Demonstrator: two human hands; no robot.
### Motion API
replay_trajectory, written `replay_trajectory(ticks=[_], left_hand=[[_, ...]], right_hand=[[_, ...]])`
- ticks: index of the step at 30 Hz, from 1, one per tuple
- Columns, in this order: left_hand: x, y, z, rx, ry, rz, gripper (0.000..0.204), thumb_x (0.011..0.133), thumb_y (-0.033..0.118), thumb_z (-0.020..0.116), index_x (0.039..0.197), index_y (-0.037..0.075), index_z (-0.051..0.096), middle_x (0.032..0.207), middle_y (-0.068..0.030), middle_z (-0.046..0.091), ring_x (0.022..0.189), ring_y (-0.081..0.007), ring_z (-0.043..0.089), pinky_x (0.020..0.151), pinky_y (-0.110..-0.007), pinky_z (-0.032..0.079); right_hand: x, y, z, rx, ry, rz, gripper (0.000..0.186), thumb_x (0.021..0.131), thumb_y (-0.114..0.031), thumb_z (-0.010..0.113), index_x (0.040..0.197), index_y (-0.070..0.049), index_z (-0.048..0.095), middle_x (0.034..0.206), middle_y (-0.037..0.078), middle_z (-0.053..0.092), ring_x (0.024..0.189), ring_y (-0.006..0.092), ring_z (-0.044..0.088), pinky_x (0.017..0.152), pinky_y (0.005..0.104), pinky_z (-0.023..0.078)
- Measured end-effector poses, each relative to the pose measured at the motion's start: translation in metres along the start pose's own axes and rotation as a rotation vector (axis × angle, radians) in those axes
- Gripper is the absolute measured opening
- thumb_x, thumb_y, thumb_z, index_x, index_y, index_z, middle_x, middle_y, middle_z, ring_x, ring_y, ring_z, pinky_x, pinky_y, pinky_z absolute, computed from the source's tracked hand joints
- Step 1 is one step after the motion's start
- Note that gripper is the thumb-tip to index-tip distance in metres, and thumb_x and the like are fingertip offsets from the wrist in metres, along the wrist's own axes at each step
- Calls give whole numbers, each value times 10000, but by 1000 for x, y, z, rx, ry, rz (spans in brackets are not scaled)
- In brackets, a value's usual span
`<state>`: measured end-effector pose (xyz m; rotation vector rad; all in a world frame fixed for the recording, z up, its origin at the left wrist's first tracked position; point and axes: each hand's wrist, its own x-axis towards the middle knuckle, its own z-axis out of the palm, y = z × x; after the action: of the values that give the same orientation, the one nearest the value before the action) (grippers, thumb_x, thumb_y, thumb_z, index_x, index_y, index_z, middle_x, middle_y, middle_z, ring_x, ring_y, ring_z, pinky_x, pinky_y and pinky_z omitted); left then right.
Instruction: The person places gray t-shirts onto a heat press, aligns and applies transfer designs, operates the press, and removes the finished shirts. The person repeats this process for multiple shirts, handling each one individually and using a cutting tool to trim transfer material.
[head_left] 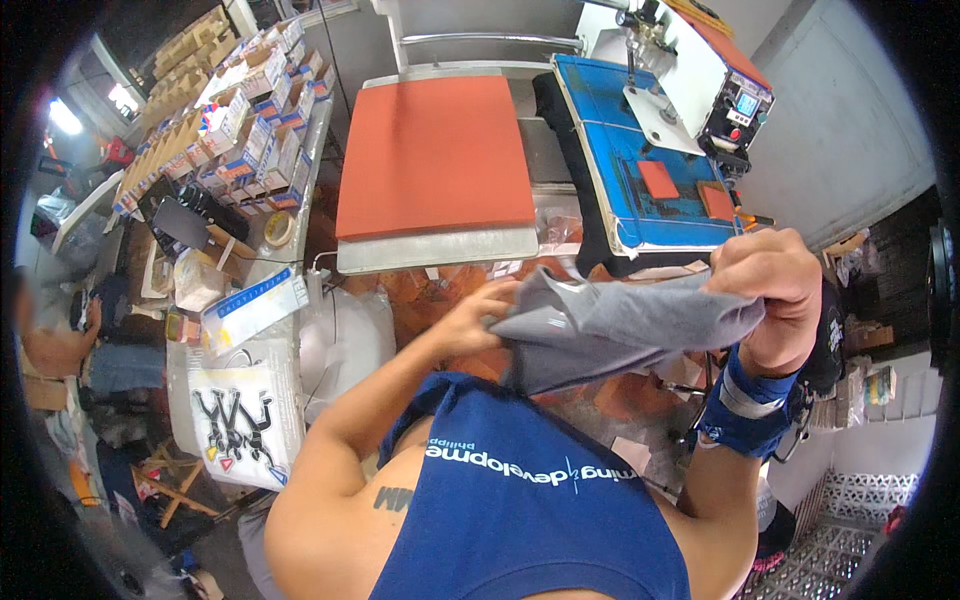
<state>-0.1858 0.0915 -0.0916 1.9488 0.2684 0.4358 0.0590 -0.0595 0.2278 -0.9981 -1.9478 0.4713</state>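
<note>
A grey cloth, perhaps a garment (620,330), stretches in mid-air between my hands, below the orange pressing pad (428,155). My left hand (480,315) grips its left end with curled fingers. My right hand (770,290) is closed round its right end, just in front of the blue-topped press table (610,120); a dark blue band wraps that wrist. The middle of the cloth sags in folds, and its lower part overlaps my dark blue shirt (540,500) in the view.
At left, a bench holds stacked boxes (250,130), tape (278,229) and a printed transfer sheet (235,410). A machine head (725,110) stands over the blue table with small orange pads (657,179). A co-worker's arm (60,350) shows at far left. A wall (840,120) is at right.
</note>
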Motion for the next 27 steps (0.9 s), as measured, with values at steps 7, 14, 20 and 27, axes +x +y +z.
replay_trajectory(ticks=[7,14,20,27], left_hand=[[-83,53,-103,-42,177,-75,605,683,371,905,690,94,367,714,5,348,684,-140,333,587,-312,279],[-146,101,-194,655,853,-165,464,719,-126,707,1127,55,576,859,8,509,741,-117,485,696,-256,432],[-154,42,-240,668,700,-346,299,651,-133,563,891,-8,692,808,-128,590,773,-274,606,717,-342,493],[-182,-29,-270,362,830,-474,202,733,-131,613,875,-26,709,920,-150,720,889,-255,694,845,-330,521]], right_hand=[[-15,30,-6,-251,142,163,220,689,50,687,907,24,694,731,84,657,641,168,616,586,288,440],[-43,135,38,-482,205,534,238,778,93,565,964,24,696,909,175,702,861,282,694,791,320,526],[-74,207,113,-534,385,746,144,851,53,611,953,13,703,893,145,703,760,262,686,708,342,537],[-68,241,158,-65,575,1021,105,948,52,580,977,5,670,947,53,720,837,152,666,778,302,535]])
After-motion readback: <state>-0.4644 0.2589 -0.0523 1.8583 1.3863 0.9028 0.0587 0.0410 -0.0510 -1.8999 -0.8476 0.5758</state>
